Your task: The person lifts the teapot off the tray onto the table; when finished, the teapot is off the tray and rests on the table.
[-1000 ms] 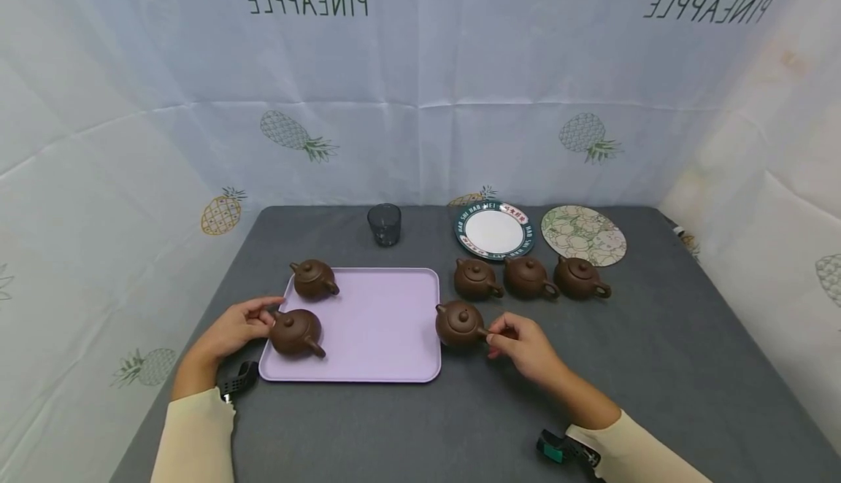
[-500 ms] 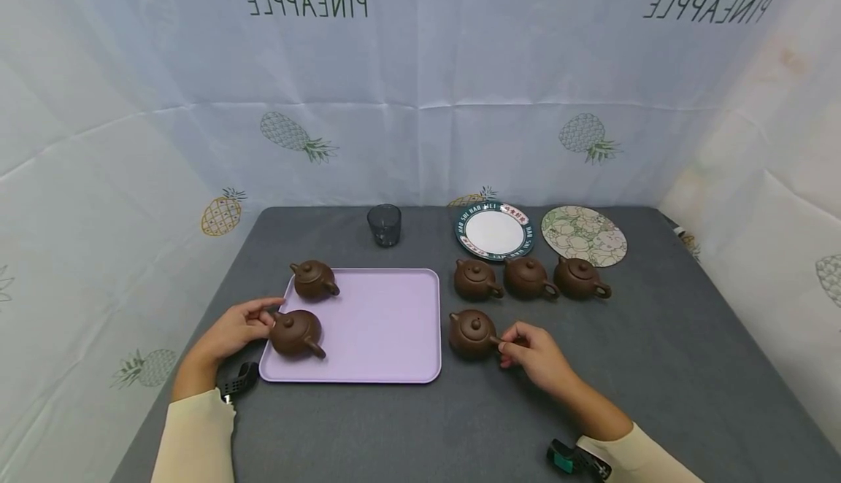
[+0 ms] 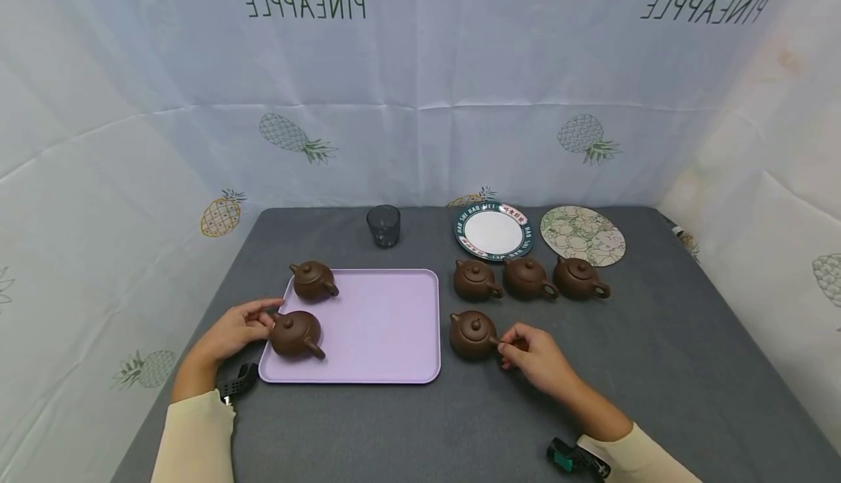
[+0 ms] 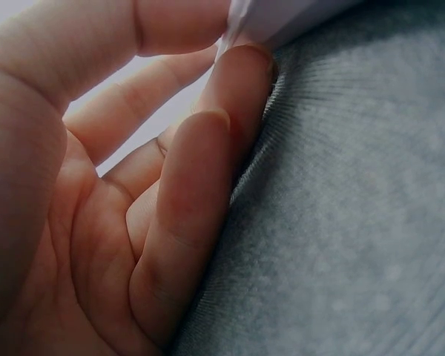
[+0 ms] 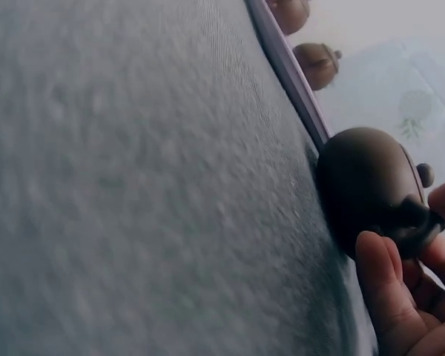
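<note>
A brown teapot (image 3: 473, 335) stands on the grey cloth just right of the lilac tray (image 3: 381, 326). My right hand (image 3: 535, 359) pinches this teapot's handle between thumb and fingers; the right wrist view shows the teapot's dark body (image 5: 367, 182) upright on the cloth. At the tray's left side, my left hand (image 3: 233, 333) holds the rim, the thumb and fingers meeting at the tray edge (image 4: 256, 22) in the left wrist view. Two more teapots sit on the tray's left part, a rear teapot (image 3: 313, 280) and a front teapot (image 3: 296, 333) beside my left fingers.
Three teapots, among them a middle teapot (image 3: 528, 279), stand in a row behind the right-hand one. Farther back are a dark glass cup (image 3: 384, 226), a plate with a green rim (image 3: 494, 231) and a round patterned mat (image 3: 582, 235). A pineapple-print curtain (image 3: 420, 147) borders the table.
My right hand has moved the teapot right and slightly toward me, away from the tray's right edge; it has barely moved in the last half second. The left hand stays in place.
</note>
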Motion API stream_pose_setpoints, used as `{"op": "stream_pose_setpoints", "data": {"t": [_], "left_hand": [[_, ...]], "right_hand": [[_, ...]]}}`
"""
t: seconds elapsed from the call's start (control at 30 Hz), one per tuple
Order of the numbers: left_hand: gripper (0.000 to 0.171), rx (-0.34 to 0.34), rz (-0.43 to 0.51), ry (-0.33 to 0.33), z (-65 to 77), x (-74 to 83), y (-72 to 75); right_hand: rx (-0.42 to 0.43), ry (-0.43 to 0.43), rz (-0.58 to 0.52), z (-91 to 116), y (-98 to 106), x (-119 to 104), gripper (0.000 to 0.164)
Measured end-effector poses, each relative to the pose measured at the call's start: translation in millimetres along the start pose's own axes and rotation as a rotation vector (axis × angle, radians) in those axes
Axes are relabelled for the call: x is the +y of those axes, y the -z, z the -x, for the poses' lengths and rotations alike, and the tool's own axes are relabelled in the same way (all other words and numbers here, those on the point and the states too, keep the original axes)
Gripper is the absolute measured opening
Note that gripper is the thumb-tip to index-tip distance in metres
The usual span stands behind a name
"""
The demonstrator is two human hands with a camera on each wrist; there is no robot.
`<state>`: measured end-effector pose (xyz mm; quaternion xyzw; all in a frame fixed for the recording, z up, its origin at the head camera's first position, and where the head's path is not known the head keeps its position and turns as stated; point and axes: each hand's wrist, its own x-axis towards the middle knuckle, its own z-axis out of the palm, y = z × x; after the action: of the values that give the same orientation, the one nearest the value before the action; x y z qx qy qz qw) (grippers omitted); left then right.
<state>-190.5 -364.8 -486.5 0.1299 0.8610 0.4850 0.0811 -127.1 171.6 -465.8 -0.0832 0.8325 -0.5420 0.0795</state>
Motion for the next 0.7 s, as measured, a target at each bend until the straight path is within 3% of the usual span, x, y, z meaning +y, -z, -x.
{"op": "stream_pose_setpoints", "data": {"t": [0.17,0.43,0.57,0.7], "left_hand": [[0.049,-0.006,0.005,0.017,0.7,0.9,0.6],[0.051,-0.004,0.001,-0.005,1.6,-4.1,-0.4],[0.052,0.003,0.011,-0.016,2.0,-5.7,-0.8],[0.053,0.007,0.013,-0.023,0.2,-4.6,-0.1]], "right_hand": [[0.034,0.024,0.183,0.2,5.3,0.0,0.021],[0.131,0.102,0.318,-11.6,13.6,-21.4,0.022],[0.154,0.172,0.314,-20.5,1.1,-40.1,0.014],[0.126,0.246,0.278,-29.7,-25.1,-59.5,0.008]]}}
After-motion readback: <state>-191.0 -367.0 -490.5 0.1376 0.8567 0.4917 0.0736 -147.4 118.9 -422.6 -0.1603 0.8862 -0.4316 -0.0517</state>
